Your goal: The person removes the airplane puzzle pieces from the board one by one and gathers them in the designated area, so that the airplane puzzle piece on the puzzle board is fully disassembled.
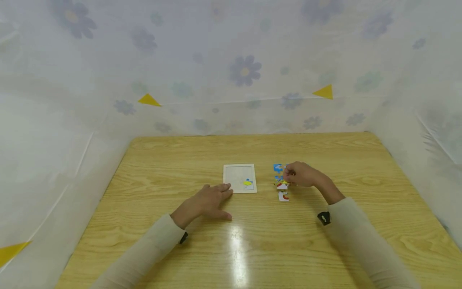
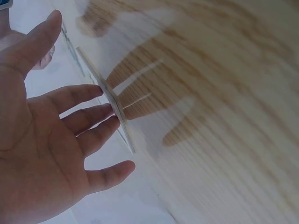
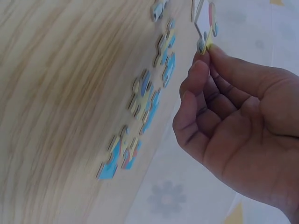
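Observation:
A shallow white puzzle tray (image 1: pixel 234 173) lies flat on the table, with a yellow, blue and white jigsaw piece (image 1: pixel 248 185) in its near right corner. My left hand (image 1: pixel 212 202) lies with fingers spread, its fingertips against the tray's near left edge. To the right of the tray, my right hand (image 1: pixel 304 175) pinches a jigsaw piece (image 3: pixel 203 22) between thumb and forefinger; it shows white with some yellow and red. Loose blue pieces (image 1: pixel 277 167) lie beside and partly behind that hand. A white and red piece (image 1: pixel 283 196) sits nearer to me.
The wooden table (image 1: pixel 173 160) bears a bright reflection near its front. Pale flowered sheeting (image 1: pixel 202 80) rises at the back and both sides, with yellow triangles (image 1: pixel 325 92) on it. In the right wrist view, several loose pieces (image 3: pixel 111 161) form rows on the table.

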{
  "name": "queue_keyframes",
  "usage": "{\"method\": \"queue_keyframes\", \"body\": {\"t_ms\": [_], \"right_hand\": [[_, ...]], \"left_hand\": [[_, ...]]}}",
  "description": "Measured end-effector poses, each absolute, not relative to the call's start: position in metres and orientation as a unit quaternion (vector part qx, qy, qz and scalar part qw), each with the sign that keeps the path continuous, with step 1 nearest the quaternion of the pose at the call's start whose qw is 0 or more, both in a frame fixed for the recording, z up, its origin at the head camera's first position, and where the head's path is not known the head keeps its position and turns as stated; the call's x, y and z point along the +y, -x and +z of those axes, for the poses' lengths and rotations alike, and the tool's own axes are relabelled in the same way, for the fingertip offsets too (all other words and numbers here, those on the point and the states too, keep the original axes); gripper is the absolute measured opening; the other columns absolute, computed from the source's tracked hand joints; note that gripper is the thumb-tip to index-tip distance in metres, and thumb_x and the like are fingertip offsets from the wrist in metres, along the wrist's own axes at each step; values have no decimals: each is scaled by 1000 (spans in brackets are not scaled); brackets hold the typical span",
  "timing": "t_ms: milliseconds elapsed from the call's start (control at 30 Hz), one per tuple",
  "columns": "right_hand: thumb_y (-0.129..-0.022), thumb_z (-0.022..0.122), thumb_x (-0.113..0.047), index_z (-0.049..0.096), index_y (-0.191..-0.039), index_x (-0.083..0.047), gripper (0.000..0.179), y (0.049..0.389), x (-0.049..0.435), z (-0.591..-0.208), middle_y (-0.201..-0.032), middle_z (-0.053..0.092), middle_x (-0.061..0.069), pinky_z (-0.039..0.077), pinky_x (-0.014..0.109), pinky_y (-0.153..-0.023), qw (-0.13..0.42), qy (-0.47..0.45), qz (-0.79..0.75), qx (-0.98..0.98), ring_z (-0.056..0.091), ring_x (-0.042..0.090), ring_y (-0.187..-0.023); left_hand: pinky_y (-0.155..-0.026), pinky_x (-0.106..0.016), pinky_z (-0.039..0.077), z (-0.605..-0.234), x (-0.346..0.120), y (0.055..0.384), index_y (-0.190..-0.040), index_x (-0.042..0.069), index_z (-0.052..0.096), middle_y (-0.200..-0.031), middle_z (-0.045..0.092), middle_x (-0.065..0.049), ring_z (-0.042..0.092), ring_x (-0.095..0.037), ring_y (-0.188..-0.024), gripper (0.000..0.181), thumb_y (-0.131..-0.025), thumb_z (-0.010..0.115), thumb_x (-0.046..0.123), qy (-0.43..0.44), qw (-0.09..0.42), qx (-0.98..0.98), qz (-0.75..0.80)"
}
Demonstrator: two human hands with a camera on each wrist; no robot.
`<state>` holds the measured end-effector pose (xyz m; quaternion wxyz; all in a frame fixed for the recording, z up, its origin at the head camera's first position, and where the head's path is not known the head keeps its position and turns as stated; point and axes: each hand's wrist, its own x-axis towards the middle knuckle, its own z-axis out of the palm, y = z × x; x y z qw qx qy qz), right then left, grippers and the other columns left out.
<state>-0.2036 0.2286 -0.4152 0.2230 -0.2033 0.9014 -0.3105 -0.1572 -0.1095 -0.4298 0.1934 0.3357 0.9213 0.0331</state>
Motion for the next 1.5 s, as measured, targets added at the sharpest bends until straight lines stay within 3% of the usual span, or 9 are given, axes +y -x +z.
{"method": "queue_keyframes", "body": {"t_ms": [167, 467, 800, 1500], "right_hand": [[-95, 51, -5, 61, -86, -2, 14, 202, 242, -415, -84, 61, 8, 43, 30, -66, 218, 216, -298, 904, 53, 16, -72], [-96, 51, -7, 62, -83, -4, 17, 198, 261, -420, -85, 62, 4, 43, 34, -75, 228, 223, -275, 907, 50, 12, -67], [-94, 53, -5, 65, -82, -4, 17, 193, 268, -422, -72, 59, 4, 38, 29, -63, 243, 212, -279, 904, 43, 11, -59], [-86, 59, 0, 68, -77, -6, 15, 194, 272, -429, -69, 62, 0, 42, 29, -64, 245, 180, -263, 916, 49, 13, -61]], "left_hand": [[-110, -57, 29, -429, -110, 158, -146, 12, 39, -155, 30, -6, 30, -22, -143, 85, -80, 65, 59, -337, 190, 921, 35], [-111, -56, 27, -430, -110, 156, -146, 13, 38, -156, 30, -6, 29, -22, -143, 83, -81, 64, 58, -333, 194, 922, 43], [-110, -56, 28, -429, -110, 156, -146, 12, 39, -155, 30, -6, 30, -22, -143, 84, -81, 65, 58, -333, 193, 922, 41], [-111, -55, 28, -427, -110, 156, -146, 13, 38, -156, 30, -5, 29, -21, -144, 83, -81, 65, 58, -329, 199, 922, 38]]}}
